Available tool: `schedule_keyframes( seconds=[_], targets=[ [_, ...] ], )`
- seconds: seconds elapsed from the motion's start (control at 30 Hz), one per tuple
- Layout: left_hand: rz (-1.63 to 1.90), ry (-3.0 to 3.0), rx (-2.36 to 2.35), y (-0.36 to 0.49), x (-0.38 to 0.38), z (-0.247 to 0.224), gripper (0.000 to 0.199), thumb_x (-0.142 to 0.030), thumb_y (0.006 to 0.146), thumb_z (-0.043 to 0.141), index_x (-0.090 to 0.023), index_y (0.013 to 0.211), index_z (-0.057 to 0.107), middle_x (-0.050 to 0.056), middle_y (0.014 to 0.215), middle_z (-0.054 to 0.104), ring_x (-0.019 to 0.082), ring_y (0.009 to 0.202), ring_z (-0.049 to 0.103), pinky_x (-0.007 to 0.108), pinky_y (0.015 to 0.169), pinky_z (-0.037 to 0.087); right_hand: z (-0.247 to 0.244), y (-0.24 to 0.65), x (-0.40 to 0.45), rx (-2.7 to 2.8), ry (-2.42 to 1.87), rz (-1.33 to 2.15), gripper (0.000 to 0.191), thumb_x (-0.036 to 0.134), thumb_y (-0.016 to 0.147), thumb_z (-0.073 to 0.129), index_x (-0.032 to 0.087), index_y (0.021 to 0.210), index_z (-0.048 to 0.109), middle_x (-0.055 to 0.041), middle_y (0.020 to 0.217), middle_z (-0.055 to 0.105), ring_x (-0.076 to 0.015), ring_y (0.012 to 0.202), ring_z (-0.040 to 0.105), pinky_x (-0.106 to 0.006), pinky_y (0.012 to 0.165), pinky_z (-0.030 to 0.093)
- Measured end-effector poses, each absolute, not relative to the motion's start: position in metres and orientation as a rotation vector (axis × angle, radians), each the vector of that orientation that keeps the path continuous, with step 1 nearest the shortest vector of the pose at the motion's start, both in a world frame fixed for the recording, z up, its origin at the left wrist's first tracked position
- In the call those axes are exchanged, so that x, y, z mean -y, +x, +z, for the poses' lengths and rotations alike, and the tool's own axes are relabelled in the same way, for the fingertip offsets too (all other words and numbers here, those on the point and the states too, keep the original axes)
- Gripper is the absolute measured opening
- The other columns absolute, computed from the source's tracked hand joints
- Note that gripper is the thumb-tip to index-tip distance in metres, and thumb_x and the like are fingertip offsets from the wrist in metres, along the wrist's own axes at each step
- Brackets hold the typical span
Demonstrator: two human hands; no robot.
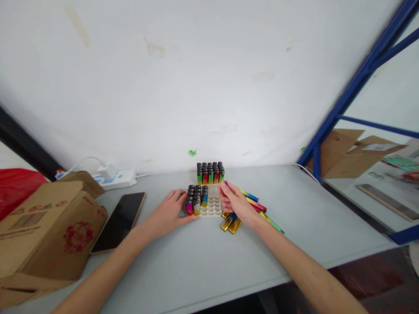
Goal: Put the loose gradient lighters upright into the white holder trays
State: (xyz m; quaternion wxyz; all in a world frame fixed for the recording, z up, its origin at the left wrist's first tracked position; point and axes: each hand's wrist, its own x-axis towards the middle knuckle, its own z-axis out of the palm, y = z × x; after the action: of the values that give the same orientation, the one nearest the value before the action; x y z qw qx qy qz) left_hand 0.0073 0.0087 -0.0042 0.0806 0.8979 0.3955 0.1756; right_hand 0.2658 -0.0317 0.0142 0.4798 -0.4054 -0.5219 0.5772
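A white tray (214,206) with rows of round holes stands on the table. Several lighters (196,200) with black tops stand upright in its left part; holes show at its right. My left hand (170,209) grips the tray's left front corner, thumb along the front edge and fingers at the side. Above the tray's right side, my right hand (235,200) is closed in a pinch on a lighter; only a magenta bit of it shows. Beside and under that hand lies a loose pile of lighters (231,223) in gold, blue, red and green.
Behind the tray stands a block of upright lighters (210,173). To the left are a phone (119,222), a cardboard box (55,231) and a white power strip (121,179). A white wall backs the table; a blue metal frame (340,96) rises at right.
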Motion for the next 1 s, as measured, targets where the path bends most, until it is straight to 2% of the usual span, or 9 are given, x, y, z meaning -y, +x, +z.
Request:
schedule_keyframes(
  seconds=[0.07,0.2,0.3,0.53,0.7,0.83,0.93,1.0],
  targets=[
    [0.538,2.690,-1.176,0.007,-0.009,-0.005,0.066,-0.072,0.085,0.062,-0.019,0.125,0.062,0.013,0.129,0.059,0.032,0.121,0.055,0.046,0.107,0.047,0.012,0.264,0.032,1.282,-1.104,1.295,0.052,0.071,0.091,0.055,0.023,0.074,0.043,0.0095,0.057,0.032,-0.0080,0.046,0.025,-0.022,0.043,0.021],
    [0.540,2.691,-1.164,0.007,-0.010,-0.006,0.064,-0.070,0.086,0.063,-0.019,0.124,0.063,0.013,0.128,0.060,0.032,0.121,0.055,0.046,0.107,0.047,0.005,0.263,0.031,1.426,-1.312,0.968,0.059,0.070,0.091,0.051,0.022,0.059,0.039,0.0055,0.053,0.034,-0.0100,0.051,0.031,-0.025,0.047,0.023],
    [0.547,2.694,-1.160,0.007,-0.009,-0.005,0.062,-0.069,0.086,0.063,-0.019,0.123,0.063,0.013,0.128,0.059,0.031,0.121,0.055,0.045,0.107,0.047,0.001,0.262,0.031,1.485,-1.405,0.844,0.054,0.063,0.090,0.052,0.022,0.057,0.039,0.0041,0.055,0.035,-0.0113,0.055,0.033,-0.026,0.050,0.024],
    [0.557,2.701,-1.179,0.007,-0.009,-0.006,0.067,-0.073,0.085,0.062,-0.018,0.123,0.064,0.013,0.128,0.060,0.031,0.121,0.055,0.045,0.107,0.047,0.005,0.261,0.031,1.553,-1.441,0.685,0.035,0.042,0.086,0.047,0.022,0.058,0.040,0.0038,0.056,0.040,-0.0122,0.056,0.038,-0.026,0.054,0.026],
    [0.535,2.700,-1.170,0.007,-0.009,-0.005,0.066,-0.072,0.087,0.060,-0.018,0.125,0.063,0.014,0.131,0.059,0.032,0.123,0.054,0.047,0.108,0.046,0.006,0.263,0.032,1.659,-1.402,0.608,0.041,0.048,0.096,0.047,0.022,0.065,0.043,0.0036,0.059,0.047,-0.0139,0.058,0.043,-0.027,0.057,0.030],
    [0.542,2.691,-1.158,0.007,-0.008,-0.004,0.064,-0.071,0.086,0.062,-0.020,0.125,0.063,0.013,0.129,0.060,0.032,0.123,0.054,0.047,0.108,0.047,0.010,0.264,0.036,1.804,-1.330,0.539,0.036,0.050,0.104,0.042,0.023,0.081,0.050,0.0012,0.072,0.058,-0.0170,0.067,0.053,-0.029,0.064,0.037],
    [0.540,2.693,-1.160,0.007,-0.008,-0.004,0.065,-0.071,0.086,0.062,-0.019,0.125,0.063,0.013,0.129,0.060,0.032,0.123,0.054,0.047,0.108,0.047,0.014,0.264,0.039,1.911,-1.239,0.409,0.033,0.045,0.106,0.041,0.022,0.085,0.053,-0.0050,0.090,0.064,-0.0206,0.085,0.059,-0.032,0.076,0.043],
    [0.531,2.692,-1.167,0.007,-0.008,-0.004,0.066,-0.072,0.086,0.061,-0.018,0.125,0.062,0.014,0.129,0.059,0.032,0.123,0.053,0.047,0.109,0.046,0.016,0.265,0.041,1.958,-1.204,0.338,0.033,0.045,0.106,0.044,0.022,0.085,0.056,-0.0066,0.095,0.065,-0.0224,0.091,0.059,-0.034,0.082,0.044]
  ],
)
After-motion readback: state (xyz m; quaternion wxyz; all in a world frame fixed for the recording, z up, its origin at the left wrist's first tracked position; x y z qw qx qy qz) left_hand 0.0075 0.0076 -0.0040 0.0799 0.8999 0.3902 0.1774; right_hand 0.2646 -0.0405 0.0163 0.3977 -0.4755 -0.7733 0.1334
